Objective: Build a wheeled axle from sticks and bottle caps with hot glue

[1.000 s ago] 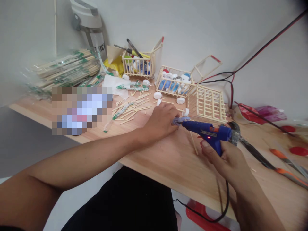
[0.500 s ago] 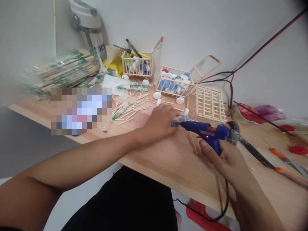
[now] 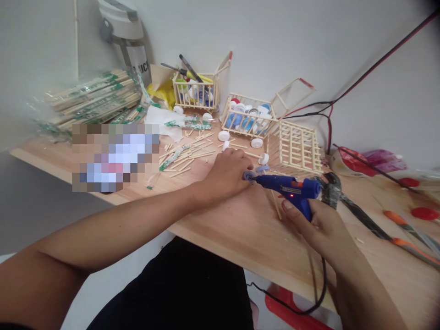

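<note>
Noted: my right hand (image 3: 318, 227) is closed around the grip of a blue hot glue gun (image 3: 287, 185). Its nozzle touches a lilac disc (image 3: 249, 176), pinched by my left hand (image 3: 228, 174). A wooden stick frame (image 3: 298, 149) stands at 12 o'clock from the gun.

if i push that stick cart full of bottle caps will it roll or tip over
The stick cart is probably light and fragile, being thin sticks. Its white cap wheels may let it roll; the raised handle could tip it.
</note>
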Demonstrator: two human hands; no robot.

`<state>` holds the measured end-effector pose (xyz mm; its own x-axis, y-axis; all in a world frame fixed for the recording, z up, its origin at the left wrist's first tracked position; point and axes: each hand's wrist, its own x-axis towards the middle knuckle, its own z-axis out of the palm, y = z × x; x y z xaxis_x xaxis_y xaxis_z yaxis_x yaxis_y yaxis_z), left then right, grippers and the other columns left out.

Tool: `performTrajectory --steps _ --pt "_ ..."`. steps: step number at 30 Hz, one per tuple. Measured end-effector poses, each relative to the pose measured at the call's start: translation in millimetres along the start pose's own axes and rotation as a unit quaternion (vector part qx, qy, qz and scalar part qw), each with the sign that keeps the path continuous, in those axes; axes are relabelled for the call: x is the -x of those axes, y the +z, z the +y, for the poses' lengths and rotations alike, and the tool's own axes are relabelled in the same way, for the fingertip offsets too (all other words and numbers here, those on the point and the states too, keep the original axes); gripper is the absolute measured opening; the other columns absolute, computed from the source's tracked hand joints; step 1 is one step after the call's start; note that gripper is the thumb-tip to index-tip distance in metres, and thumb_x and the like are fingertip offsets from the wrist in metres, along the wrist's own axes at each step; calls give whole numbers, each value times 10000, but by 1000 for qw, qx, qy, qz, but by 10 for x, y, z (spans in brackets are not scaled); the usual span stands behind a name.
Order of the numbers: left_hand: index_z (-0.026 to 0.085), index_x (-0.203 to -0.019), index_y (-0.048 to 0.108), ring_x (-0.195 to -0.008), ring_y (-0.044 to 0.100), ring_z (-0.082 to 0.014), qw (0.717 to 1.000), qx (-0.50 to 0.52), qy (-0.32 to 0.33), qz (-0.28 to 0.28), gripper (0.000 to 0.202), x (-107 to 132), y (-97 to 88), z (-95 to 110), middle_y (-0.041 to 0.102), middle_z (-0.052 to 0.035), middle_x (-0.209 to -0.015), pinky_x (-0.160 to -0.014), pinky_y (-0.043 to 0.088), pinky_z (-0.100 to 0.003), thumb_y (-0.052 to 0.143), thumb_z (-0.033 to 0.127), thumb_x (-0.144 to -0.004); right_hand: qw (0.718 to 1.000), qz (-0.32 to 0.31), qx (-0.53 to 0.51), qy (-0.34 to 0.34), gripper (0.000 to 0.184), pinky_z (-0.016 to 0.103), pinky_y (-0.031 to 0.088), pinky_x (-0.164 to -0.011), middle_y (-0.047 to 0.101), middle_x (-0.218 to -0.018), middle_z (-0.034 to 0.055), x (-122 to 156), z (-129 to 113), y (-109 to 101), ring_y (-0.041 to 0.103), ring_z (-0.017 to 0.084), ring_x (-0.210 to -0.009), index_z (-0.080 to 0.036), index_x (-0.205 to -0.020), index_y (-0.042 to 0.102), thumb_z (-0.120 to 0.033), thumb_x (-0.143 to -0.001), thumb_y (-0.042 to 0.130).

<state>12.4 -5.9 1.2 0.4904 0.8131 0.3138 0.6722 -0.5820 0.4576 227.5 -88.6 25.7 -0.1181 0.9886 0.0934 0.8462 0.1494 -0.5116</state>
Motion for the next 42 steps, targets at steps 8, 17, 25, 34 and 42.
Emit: performTrajectory --steps 8,17,25,34,42 --pt "173 -868 677 -1004 528 -246 1000 22 7 21 134 -2 23 -8 632 -75 -983 -896 428 -390 617 260 -785 1000 13 7 6 463 262 365 -439 515 -538 10 5 13 10 494 157 -494 -211 -617 484 -609 -852 453" --pt "170 -867 641 -1024 517 -245 999 15 16 29 119 0 12 12 623 -69 -998 -899 419 -386 612 260 -795 1000 5 9 16 473 264 357 -442 492 -532 4 7 12 8 484 155 -493 -207 -622 491 -617 -853 441" --pt "170 -881 624 -1021 509 -242 999 14 21 28 121 6 -12 13 616 -69 -998 -890 417 -393 600 249 -793 1000 1 7 1 430 259 373 -461 523 -554 5 11 11 -3 507 156 -517 -203 -645 507 -565 -870 451" --pt "174 -859 611 -1018 512 -248 999 11 20 32 100 -3 -8 6 622 -71 -993 -888 415 -385 595 241 -787 999 20 -28 -2 418 249 326 -429 469 -531 -15 16 -23 1 441 133 -478 -213 -635 475 -568 -856 485" --pt "166 -874 617 -1037 505 -252 1000 7 17 22 123 2 -31 18 616 -80 -1015 -900 410 -392 591 260 -800 1000 15 -23 -12 414 252 368 -449 504 -552 -5 13 0 1 476 146 -508 -201 -679 524 -571 -860 482"
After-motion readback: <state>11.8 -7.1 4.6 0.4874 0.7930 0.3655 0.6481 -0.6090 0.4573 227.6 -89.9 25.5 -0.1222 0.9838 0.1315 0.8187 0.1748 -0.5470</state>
